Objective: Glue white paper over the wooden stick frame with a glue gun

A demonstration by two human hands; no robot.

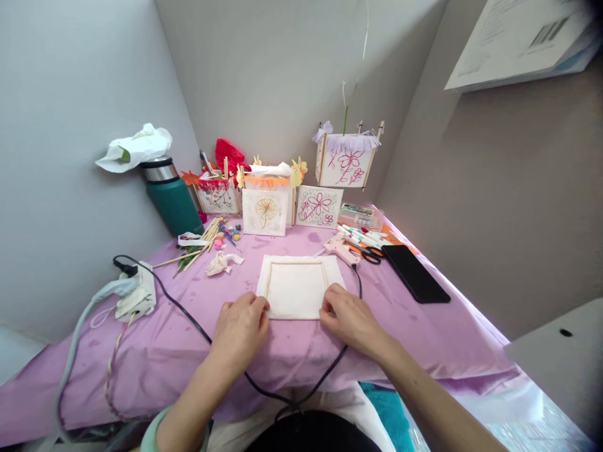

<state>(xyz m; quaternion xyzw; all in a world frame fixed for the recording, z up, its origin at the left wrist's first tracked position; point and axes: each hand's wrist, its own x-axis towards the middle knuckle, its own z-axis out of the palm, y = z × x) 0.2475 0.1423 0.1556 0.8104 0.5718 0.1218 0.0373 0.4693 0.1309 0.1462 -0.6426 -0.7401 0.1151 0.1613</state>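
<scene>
Both hands, left hand and right hand, pinch the near corners of a square white paper panel framed with thin sticks; behind it a glue gun, beside it a black cable on the purple table.

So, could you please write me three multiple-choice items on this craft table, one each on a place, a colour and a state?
1. Where does the black phone lie?
A. right of the white sheet
B. beside the flask
C. on the power strip

2. What colour is the flask?
A. red
B. teal green
C. yellow

3. How do the left hand and right hand stand?
A. both lifted
B. both pressing the sheet's near corners
C. one holding scissors

A: it sits near the table's right edge. B: its body shows teal. B: fingers rest on both corners.
</scene>
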